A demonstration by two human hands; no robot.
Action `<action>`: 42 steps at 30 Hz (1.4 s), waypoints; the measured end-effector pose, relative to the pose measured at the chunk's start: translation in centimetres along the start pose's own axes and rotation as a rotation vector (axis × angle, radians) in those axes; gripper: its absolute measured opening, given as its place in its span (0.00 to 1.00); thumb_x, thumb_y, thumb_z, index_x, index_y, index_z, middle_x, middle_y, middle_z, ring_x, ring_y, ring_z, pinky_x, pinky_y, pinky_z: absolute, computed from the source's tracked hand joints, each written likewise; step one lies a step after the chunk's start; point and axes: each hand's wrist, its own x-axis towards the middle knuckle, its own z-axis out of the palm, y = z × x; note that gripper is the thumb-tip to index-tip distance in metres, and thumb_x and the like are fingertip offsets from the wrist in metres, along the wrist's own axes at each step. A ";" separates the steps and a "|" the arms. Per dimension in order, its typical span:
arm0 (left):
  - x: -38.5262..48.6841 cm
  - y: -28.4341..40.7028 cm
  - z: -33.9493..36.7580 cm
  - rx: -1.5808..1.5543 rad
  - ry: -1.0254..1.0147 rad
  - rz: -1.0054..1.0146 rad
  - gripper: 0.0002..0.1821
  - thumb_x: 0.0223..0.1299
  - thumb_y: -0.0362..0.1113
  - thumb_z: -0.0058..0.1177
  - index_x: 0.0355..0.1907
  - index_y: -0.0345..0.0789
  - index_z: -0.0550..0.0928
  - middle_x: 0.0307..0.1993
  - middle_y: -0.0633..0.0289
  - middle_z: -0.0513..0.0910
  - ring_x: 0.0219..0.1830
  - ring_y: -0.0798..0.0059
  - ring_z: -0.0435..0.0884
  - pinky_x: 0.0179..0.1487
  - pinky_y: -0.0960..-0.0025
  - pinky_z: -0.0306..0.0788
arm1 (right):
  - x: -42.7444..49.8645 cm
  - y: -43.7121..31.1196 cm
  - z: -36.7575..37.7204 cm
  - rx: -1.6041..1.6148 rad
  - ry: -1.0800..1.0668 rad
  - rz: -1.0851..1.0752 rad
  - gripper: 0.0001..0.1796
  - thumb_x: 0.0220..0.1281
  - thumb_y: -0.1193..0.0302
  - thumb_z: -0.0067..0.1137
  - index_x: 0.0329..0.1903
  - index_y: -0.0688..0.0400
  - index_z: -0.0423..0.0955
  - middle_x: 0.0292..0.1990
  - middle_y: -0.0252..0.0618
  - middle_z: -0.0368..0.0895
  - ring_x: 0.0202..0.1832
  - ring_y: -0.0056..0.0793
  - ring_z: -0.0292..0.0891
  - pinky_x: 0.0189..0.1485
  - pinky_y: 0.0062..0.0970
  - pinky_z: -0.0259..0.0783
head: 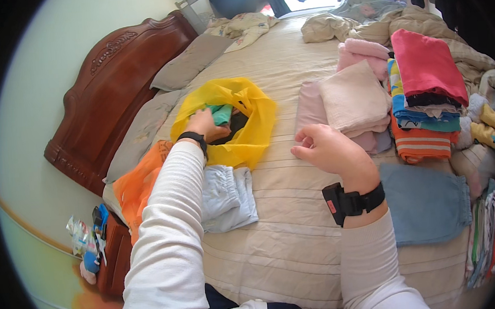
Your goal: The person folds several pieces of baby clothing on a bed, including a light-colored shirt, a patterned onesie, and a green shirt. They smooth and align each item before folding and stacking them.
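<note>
My left hand reaches into the open mouth of a yellow plastic bag. Its fingers rest against a folded green cloth inside; whether they grip it is not clear. Darker fabric lies deeper in the bag. My right hand hovers over the bed with fingers loosely curled and nothing visible in them. Just beyond it are a folded cream towel and a pinkish folded cloth. Folded pale-blue pants lie in front of the bag, partly behind my left sleeve.
On the right stand a stack of folded clothes, blue-grey folded pants and an upright row of garments. An orange bag lies left, near pillows and a carved wooden headboard. A nightstand adjoins the bed.
</note>
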 end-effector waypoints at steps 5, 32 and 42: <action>3.3 -3.9 2.3 -0.303 -0.077 0.009 0.37 0.50 0.58 0.63 0.56 0.32 0.78 0.54 0.47 0.81 0.56 0.54 0.79 0.56 0.62 0.73 | 0.5 0.7 0.5 -0.056 -0.014 0.023 0.22 0.58 0.59 0.61 0.48 0.65 0.78 0.41 0.50 0.84 0.46 0.44 0.80 0.48 0.35 0.75; -3.1 -3.9 -15.6 -1.486 0.178 0.020 0.15 0.67 0.42 0.44 0.36 0.33 0.79 0.25 0.66 0.77 0.23 0.77 0.73 0.26 0.72 0.66 | 0.3 -1.0 1.2 0.110 0.148 -0.211 0.26 0.59 0.59 0.64 0.54 0.63 0.75 0.52 0.52 0.78 0.51 0.43 0.78 0.54 0.35 0.73; -17.6 4.5 -13.3 -1.596 -0.358 0.231 0.14 0.66 0.41 0.49 0.41 0.31 0.81 0.28 0.66 0.81 0.24 0.81 0.77 0.27 0.77 0.70 | -5.9 -7.3 2.1 0.534 0.099 -0.305 0.55 0.53 0.43 0.68 0.68 0.73 0.54 0.60 0.59 0.70 0.63 0.42 0.70 0.62 0.35 0.68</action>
